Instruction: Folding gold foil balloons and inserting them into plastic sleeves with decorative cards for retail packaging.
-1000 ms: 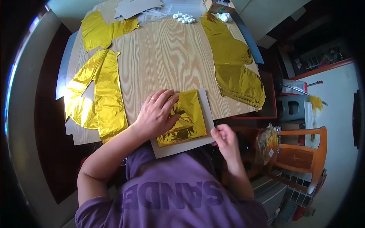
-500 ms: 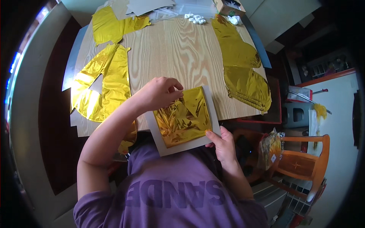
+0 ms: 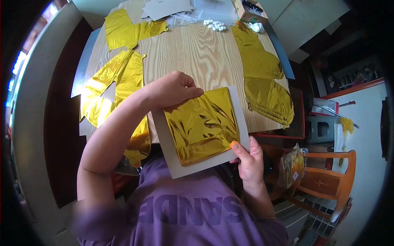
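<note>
A folded gold foil balloon [image 3: 205, 127] lies flat on a pale grey card [image 3: 240, 119], tilted in front of my chest at the table's near edge. My left hand [image 3: 176, 89] is closed at the upper left, its fingers pinching the foil's top edge. Some of those fingers are hidden behind the knuckles. At the lower right corner my right hand [image 3: 248, 159] grips the card, thumb on top of the foil and fingers underneath. A small orange spot [image 3: 234, 144] shows at that thumb's tip; what it is I cannot tell.
Flat gold foil balloons lie on the wooden table [image 3: 184, 53], at the left [image 3: 129, 78] and the right [image 3: 262, 61]. Grey cards [image 3: 168, 8], white ribbon-like bundles [image 3: 214, 25] and an open box [image 3: 250, 11] sit at the far edge. A wooden chair [image 3: 324, 180] stands at the right.
My left hand has moved slightly up and right along the foil's top edge. The foil now lies smoother and wider on the card, which has shifted a little right.
</note>
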